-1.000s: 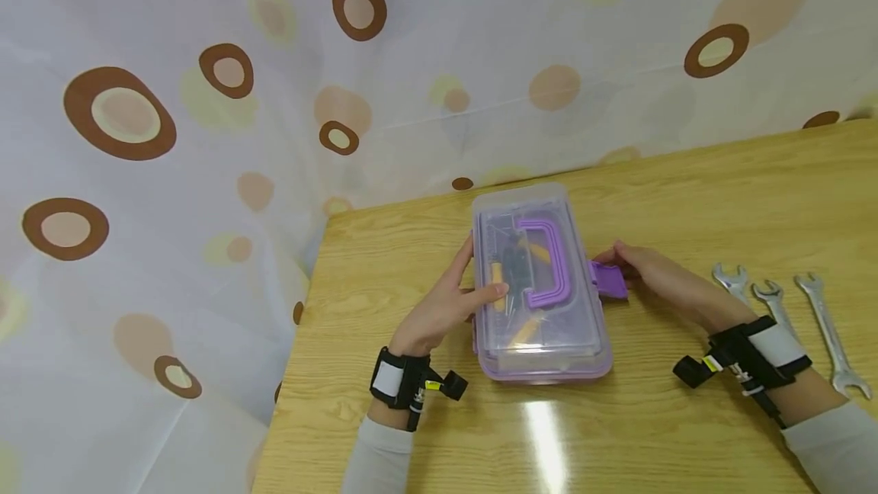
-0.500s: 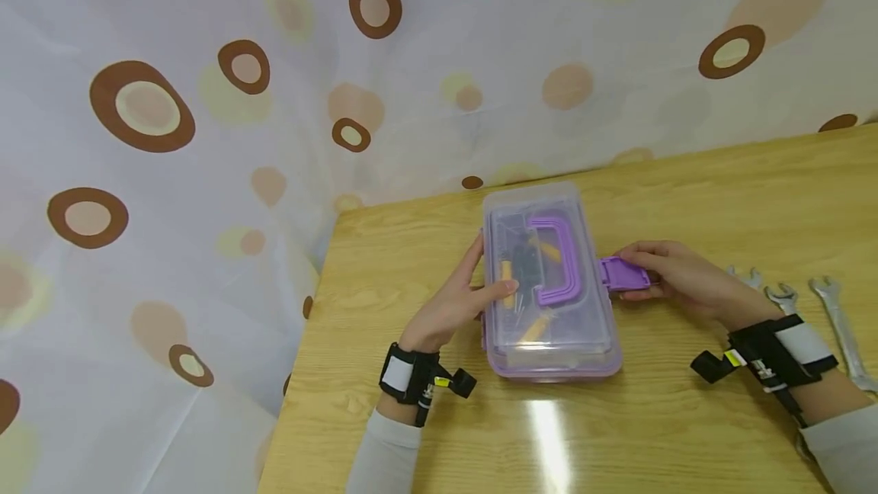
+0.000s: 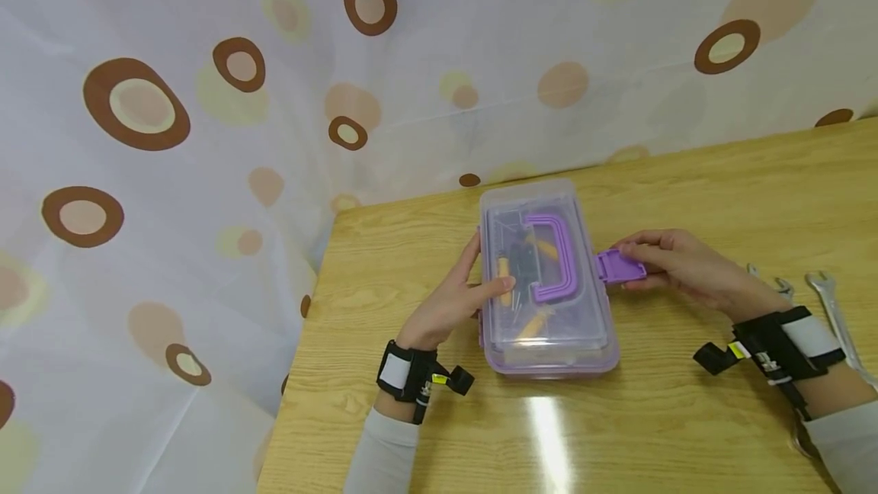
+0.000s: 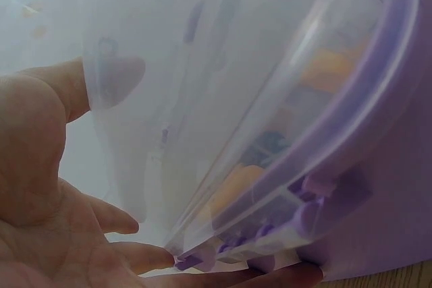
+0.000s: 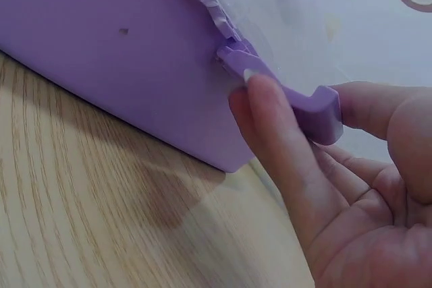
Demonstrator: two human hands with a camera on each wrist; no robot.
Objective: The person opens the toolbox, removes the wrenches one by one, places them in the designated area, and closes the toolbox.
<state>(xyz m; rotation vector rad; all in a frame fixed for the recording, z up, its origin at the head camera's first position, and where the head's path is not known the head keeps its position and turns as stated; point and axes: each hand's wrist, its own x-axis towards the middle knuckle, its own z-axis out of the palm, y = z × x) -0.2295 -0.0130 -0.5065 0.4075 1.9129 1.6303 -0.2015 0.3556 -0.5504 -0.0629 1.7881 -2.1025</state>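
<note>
A toolbox [image 3: 572, 338] with a purple base and clear lid stands on the wooden table, its lid down. My left hand [image 3: 439, 311] holds its left side, thumb on the lid and fingers along the hinge edge, as the left wrist view also shows on the toolbox lid [image 4: 223, 65]. At the right side, a purple latch [image 3: 623, 267] sticks outward, swung away from the box. My right hand [image 3: 689, 269] pinches that latch [image 5: 322, 116] between thumb and fingers. Through the lid I see yellow-orange tool handles [image 3: 504, 292] and dark items, partly blurred. A purple carry handle [image 3: 564, 258] lies folded on top.
Metal wrenches lie right of the box; one wrench [image 3: 828, 302] shows beside my right wrist, and others are mostly hidden behind that arm. A white curtain [image 3: 411, 36] with brown ring patterns hangs behind and left of the table [image 3: 370, 258].
My right hand has shifted from the latch's far side to a thumb-and-finger pinch on its outer end. The latch stands out more from the box. My left hand keeps its place.
</note>
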